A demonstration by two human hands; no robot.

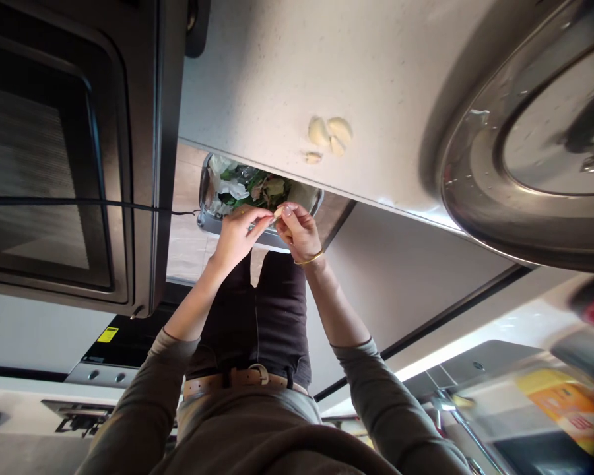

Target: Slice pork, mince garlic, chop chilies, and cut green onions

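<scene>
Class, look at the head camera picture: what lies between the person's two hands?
In the head view, a garlic clove is pinched between the left hand and right hand, above the waste bin.

You're in a home kitchen, pretty clearly. There's a speckled pale countertop [277, 72] with peeled garlic cloves [329, 135] sitting on it, a big steel pan [529, 132] off to the side, a dark oven door [54, 152], and a bin full of veggie scraps [257, 191] under the counter edge.
</scene>
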